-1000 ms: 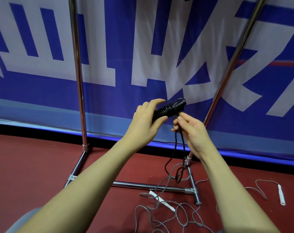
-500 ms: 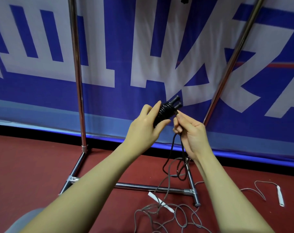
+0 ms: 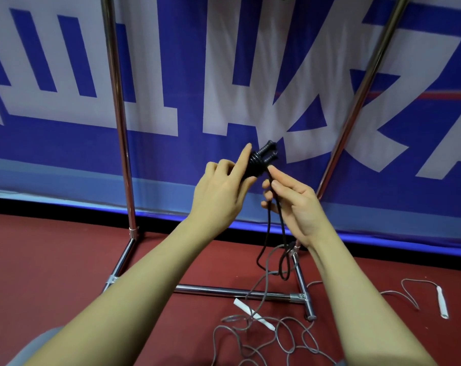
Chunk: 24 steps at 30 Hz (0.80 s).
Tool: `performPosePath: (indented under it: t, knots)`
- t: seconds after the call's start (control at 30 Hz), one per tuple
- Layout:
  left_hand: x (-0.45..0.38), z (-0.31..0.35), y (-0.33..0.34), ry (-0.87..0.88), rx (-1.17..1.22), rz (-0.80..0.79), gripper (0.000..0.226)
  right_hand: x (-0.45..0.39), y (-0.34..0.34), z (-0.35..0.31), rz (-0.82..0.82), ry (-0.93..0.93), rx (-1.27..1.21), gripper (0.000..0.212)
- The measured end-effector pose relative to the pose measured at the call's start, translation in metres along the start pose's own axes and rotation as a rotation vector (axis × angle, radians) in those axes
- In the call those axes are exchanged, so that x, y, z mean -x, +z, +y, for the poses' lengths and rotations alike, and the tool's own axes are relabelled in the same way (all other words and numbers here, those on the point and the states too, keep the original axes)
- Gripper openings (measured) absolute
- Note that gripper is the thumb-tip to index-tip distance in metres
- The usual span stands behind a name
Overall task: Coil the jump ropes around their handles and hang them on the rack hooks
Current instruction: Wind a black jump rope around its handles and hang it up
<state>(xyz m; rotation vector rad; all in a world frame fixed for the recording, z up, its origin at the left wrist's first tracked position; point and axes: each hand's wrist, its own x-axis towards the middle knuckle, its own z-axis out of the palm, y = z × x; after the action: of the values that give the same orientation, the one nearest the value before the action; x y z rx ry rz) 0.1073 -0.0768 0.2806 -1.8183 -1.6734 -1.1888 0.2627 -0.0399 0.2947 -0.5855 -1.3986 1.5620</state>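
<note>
Head view. My left hand (image 3: 221, 191) grips the paired black handles (image 3: 261, 159), thumb and lower fingers curled round them, index finger extended along the coil. The handles' long axis points up and to the right, away from me. My right hand (image 3: 295, 204) sits just right of and below the handles, its fingers pinching the black rope (image 3: 269, 228) where it leaves the coil. The loose rope hangs straight down from this pinch to the red floor (image 3: 52, 260). The next wrap, by my estimate, requires the right hand to carry the rope across the handle axis. A grey rope (image 3: 261, 336) with white handles lies uncoiled beside the rack (image 3: 120, 122) base. No hooks are visible.
</note>
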Motion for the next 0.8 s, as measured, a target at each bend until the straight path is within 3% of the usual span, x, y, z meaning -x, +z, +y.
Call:
performPosePath:
  t: [0.2,0.4,0.53,0.63,0.7,0.8]
  knots:
    - [0.004,0.003,-0.006,-0.011,0.157,-0.093,0.047,-0.005,-0.001,0.0,0.009,0.038,-0.095,0.03]
    - [0.004,-0.003,0.001,-0.021,0.156,-0.076,0.048,-0.006,-0.01,0.003,-0.044,0.019,0.262,0.018]
    - [0.005,-0.001,0.004,-0.126,0.27,-0.099,0.056,-0.005,-0.008,0.003,-0.072,0.032,0.163,0.017]
    - [0.005,-0.002,0.003,-0.203,0.416,-0.139,0.054,-0.007,-0.009,0.004,-0.021,-0.002,0.097,0.015]
    - [0.006,0.001,0.001,-0.251,0.64,-0.202,0.048,-0.008,-0.013,0.005,-0.01,-0.023,0.132,0.023]
    - [0.006,0.005,-0.004,-0.325,0.887,-0.291,0.063,-0.006,-0.014,0.007,-0.032,-0.034,0.152,0.027]
